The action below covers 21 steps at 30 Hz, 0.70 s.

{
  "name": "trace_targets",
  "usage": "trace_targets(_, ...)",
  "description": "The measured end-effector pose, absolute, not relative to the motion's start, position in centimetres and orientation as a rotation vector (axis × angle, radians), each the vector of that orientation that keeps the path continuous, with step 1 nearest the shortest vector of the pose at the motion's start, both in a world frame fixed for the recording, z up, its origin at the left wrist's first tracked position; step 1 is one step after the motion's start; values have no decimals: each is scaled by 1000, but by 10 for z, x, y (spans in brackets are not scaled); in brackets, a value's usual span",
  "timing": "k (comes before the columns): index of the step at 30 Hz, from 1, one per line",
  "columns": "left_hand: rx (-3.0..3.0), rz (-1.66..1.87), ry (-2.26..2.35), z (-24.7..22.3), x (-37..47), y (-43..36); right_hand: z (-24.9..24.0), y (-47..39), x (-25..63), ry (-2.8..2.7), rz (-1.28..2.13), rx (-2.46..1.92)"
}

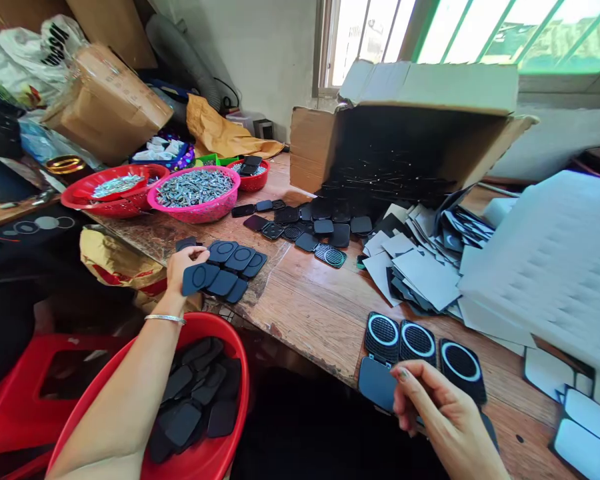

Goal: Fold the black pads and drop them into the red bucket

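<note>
My left hand (183,267) is closed on a dark square panel (200,279) with a faint ring mark, at the table's left edge. Right beside it, several similar dark hinged panels (223,283) lie overlapping in rows. My right hand (430,397) is over the near right of the table, thumb and fingertips pinched together; whatever is between them is too small or hidden to make out. Under and beyond it lie hinged black cases; one open mesh face (383,331) carries a white ring, and a smooth flap (376,383) is partly covered by my fingers.
A red tub (243,373) with dark panels stands below my left forearm. Pink basin (195,210) of metal parts and red basins (75,197) are at back left. Loose black pieces (324,227), white and black sheets (425,277), a cardboard box (310,147) and white foam (555,267) occupy the table.
</note>
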State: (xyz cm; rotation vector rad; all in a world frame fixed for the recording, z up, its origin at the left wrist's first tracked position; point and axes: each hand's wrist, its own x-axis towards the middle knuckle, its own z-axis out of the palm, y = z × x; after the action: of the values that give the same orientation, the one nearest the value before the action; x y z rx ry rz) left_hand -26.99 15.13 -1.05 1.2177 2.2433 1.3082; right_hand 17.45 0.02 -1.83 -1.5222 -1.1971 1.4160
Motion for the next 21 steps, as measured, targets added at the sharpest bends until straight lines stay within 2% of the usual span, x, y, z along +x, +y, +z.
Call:
trace_targets(5, 1187, 1460, 1935, 4, -199, 140, -8, 1, 171, -1253, 1185, -1590)
trace_targets(13, 1064, 1210, 1210, -12, -19, 113, 4, 8, 141, -1487, 1024, -1350)
trace_targets(18, 984, 1187, 1070, -15, 36, 97, 3, 8, 147, -1375, 1054, -1353)
trace_targets(21, 971, 1174, 1056, -17, 49, 90, 1, -1, 153, -1430, 867, -1333)
